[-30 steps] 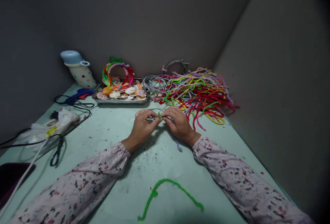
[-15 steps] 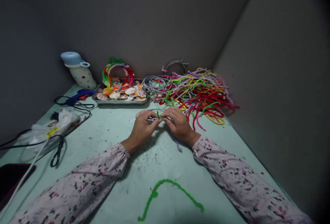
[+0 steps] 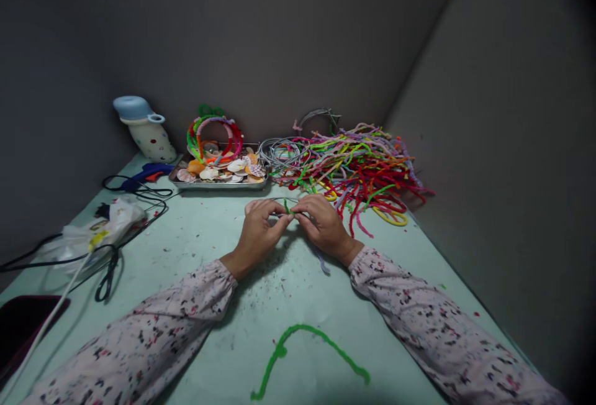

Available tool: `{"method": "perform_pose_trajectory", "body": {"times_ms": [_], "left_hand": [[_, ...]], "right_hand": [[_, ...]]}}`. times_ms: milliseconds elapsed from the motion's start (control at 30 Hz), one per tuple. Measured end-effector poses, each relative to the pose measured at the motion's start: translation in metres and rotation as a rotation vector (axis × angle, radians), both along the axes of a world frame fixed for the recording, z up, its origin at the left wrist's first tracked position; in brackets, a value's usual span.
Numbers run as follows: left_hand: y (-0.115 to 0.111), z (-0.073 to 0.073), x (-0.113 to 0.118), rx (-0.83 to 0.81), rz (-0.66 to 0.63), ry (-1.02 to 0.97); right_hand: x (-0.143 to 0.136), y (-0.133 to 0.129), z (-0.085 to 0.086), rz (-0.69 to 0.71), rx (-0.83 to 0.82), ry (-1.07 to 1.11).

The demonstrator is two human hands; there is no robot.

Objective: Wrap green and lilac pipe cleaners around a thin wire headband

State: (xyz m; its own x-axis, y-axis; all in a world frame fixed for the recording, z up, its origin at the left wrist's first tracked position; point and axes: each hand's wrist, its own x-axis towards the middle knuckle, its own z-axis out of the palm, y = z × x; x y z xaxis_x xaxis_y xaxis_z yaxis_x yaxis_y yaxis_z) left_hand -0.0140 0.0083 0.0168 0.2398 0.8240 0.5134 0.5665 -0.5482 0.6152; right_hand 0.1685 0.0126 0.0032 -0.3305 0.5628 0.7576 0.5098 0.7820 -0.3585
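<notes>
My left hand (image 3: 261, 226) and my right hand (image 3: 326, 223) meet over the middle of the table, thumbs and fingers pinched. Between the fingertips a short green pipe cleaner (image 3: 286, 207) sticks up, bent around a thin grey wire. Part of the wire (image 3: 279, 199) arcs behind the fingers; the rest is hidden by my hands. From under my right hand a lavender pipe cleaner end (image 3: 323, 264) trails toward me. Nearer to me, a longer bent green pipe cleaner (image 3: 321, 335) lies on the table.
A metal tray (image 3: 218, 186) of seashells, with colourful wrapped hoops (image 3: 239, 138) on it, stands at the back. Right of it are coiled grey wire (image 3: 279, 151) and a heap of pipe cleaners (image 3: 363, 156). At left are a bottle (image 3: 151, 139), a blue glue gun (image 3: 139, 176), cables and a plastic bag (image 3: 118, 213).
The whole view has shifted very slightly. Both hands keep their pinch at the same spot, with the green end still upright between the fingertips.
</notes>
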Motion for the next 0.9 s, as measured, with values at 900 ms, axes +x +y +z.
{"method": "perform_pose_trajectory", "body": {"times_ms": [900], "left_hand": [[0.0004,0.0018,-0.0001,0.024,-0.013,-0.035]], "right_hand": [[-0.0012,-0.0013,0.0003,0.009,0.016,-0.011]]}}
